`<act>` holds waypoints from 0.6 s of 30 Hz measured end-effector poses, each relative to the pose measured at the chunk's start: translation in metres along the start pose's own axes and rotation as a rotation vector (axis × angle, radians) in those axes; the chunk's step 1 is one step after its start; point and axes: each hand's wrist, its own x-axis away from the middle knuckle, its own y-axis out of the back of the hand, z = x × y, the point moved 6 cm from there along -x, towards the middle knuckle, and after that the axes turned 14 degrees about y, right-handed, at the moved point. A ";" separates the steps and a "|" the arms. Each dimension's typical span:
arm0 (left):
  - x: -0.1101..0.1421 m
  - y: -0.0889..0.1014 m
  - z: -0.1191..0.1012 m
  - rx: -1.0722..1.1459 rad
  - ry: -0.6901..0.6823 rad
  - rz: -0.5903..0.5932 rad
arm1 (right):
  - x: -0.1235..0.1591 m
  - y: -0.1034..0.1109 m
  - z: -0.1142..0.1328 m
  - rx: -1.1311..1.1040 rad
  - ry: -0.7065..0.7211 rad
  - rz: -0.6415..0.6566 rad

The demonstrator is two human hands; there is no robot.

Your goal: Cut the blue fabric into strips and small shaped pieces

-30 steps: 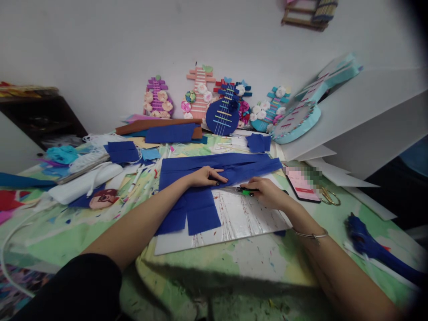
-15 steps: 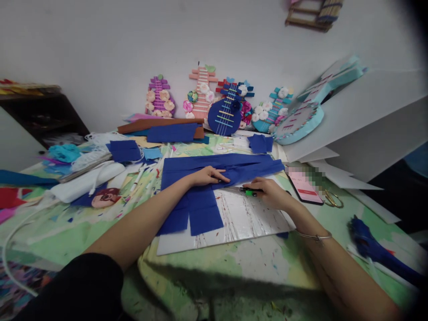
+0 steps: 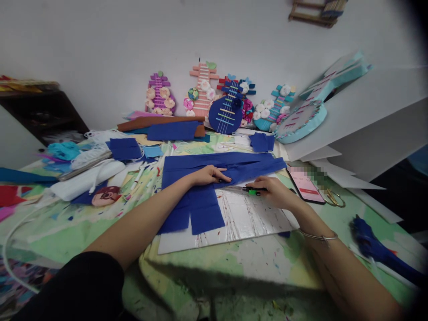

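My left hand (image 3: 211, 175) lies on a dark blue sheet (image 3: 187, 167), fingers stretched out and pressing it down; whether it is paper or cloth I cannot tell. In my right hand (image 3: 272, 192) is a green and black utility knife (image 3: 254, 191), its thin blade pointing left along the sheet's lower edge, close to my left fingertips. Under both lies a white board (image 3: 254, 218) scored with reddish-brown cut lines. Two blue flaps, one a squarish piece (image 3: 206, 211), extend over the board's left part, nearer to me.
Right of the board are a phone (image 3: 306, 185), gold-handled scissors (image 3: 334, 198) and a blue glue gun (image 3: 371, 240). Decorated toy lutes (image 3: 225, 113) stand along the wall. Folded blue material (image 3: 172, 130) lies behind; a white power strip (image 3: 87, 178) and scraps lie left.
My right hand with the knife has slid slightly to the right along the sheet's edge. My left hand stays pressed on the sheet. The whole view has shifted a little.
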 end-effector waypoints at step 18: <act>0.000 0.000 -0.001 -0.011 0.022 -0.013 | 0.000 -0.001 0.002 -0.002 0.020 -0.002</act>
